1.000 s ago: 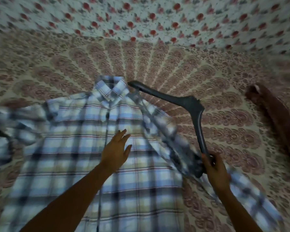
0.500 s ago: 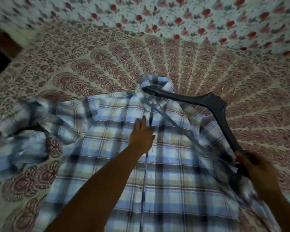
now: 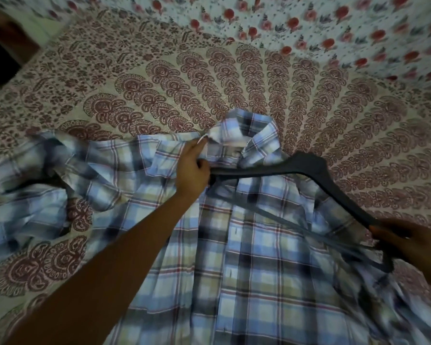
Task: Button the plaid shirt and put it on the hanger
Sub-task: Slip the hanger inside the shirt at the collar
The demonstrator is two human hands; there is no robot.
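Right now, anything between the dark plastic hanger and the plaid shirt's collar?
Nothing visible: the dark plastic hanger crosses the blue plaid shirt just below its collar, left hand at one tip, right hand gripping the other.

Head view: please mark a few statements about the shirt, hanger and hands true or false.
1. The shirt lies spread on a patterned bedspread. True.
2. The hanger is white. False: it is dark.
3. The right hand holds one end of the hanger. True.
4. The left hand rests flat on the bedspread. False: it grips shirt fabric beside the collar.
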